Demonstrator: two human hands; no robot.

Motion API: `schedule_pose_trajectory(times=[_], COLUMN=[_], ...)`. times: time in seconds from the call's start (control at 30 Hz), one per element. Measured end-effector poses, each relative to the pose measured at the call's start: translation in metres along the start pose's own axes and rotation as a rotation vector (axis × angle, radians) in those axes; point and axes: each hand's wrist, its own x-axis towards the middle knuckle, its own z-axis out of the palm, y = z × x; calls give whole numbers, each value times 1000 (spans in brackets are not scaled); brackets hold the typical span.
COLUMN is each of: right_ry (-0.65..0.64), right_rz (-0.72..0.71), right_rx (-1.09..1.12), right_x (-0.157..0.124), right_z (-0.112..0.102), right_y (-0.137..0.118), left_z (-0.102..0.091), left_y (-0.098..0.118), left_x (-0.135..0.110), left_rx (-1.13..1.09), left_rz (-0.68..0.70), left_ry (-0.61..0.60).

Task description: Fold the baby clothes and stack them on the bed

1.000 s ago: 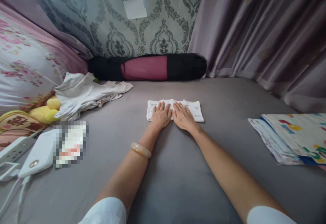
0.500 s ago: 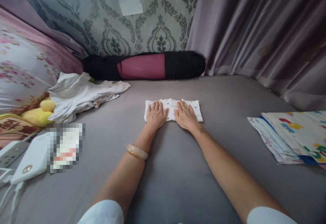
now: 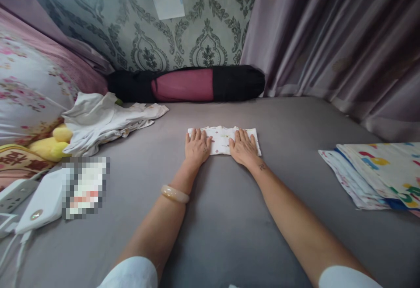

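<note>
A white cloth with small printed figures (image 3: 220, 140), folded into a flat rectangle, lies on the grey bed sheet (image 3: 226, 218). Flat on its left part rests my left hand (image 3: 197, 146), fingers stretched forward and thumb out to the side. My right hand (image 3: 243, 147) presses on the right part in the same way, palm down with the fingers extended. Between the two thumbs the cloth's middle is visible. A pale bangle (image 3: 175, 194) circles my left forearm. Both palms hide the cloth beneath them.
Crumpled white clothing (image 3: 105, 119) lies at left by a yellow plush toy (image 3: 49, 146). Nearer are a white charger (image 3: 44, 200), a power strip (image 3: 18, 194) and cables. Folded printed cloths (image 3: 377, 170) are stacked at right. A black-and-pink rolled bag (image 3: 183, 85) lines the wall.
My hands have slid apart over the folded cloth, the left one leftward and the right one rightward. More of the cloth's middle now shows.
</note>
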Motion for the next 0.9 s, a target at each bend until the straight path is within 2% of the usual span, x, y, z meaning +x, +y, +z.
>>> schedule_pose_trajectory(times=[0.13, 0.4, 0.57, 0.73, 0.9], right_ry=[-48, -47, 29, -48, -68], right_rz=[11, 13, 81, 129, 128], right_rx=[-10, -2, -27, -27, -13], right_x=[2, 1, 4, 6, 7], right_z=[2, -3, -5, -4, -2], right_y=[3, 3, 15, 24, 24], left_z=[-1, -1, -2, -1, 1], left_y=[-1, -3, -9, -14, -15], left_x=[1, 1, 2, 3, 4], left_rx=[-16, -43, -44, -58, -54], left_rz=[-12, -10, -80, -85, -85], left_ry=[-100, -66, 11, -95, -98])
